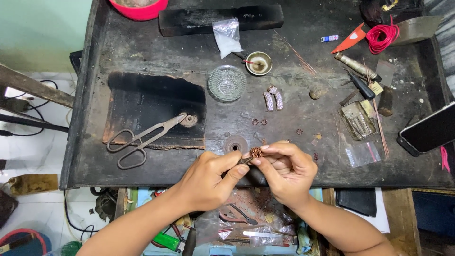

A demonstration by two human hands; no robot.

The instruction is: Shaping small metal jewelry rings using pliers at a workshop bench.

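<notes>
My right hand [284, 170] pinches a small round copper-coloured flower-shaped piece [256, 152] between thumb and fingertips, just above the near edge of the dark workbench [142, 61]. My left hand [208, 178] grips a thin dark tool [246, 160] whose tip meets the piece from below left. Several similar small copper rings [259, 122] lie on the bench just beyond my hands. A round metal disc [235, 144] sits right behind my fingers.
Large metal shears [142, 140] lie on a black slab to the left. A glass dish [227, 83], small bowl [259, 63], plastic bag [226, 37], two ridged silver pieces [273, 100], red cord [382, 37], tin of tools [357, 120] and phone [429, 129] surround. Pliers [237, 218] lie in the open drawer below.
</notes>
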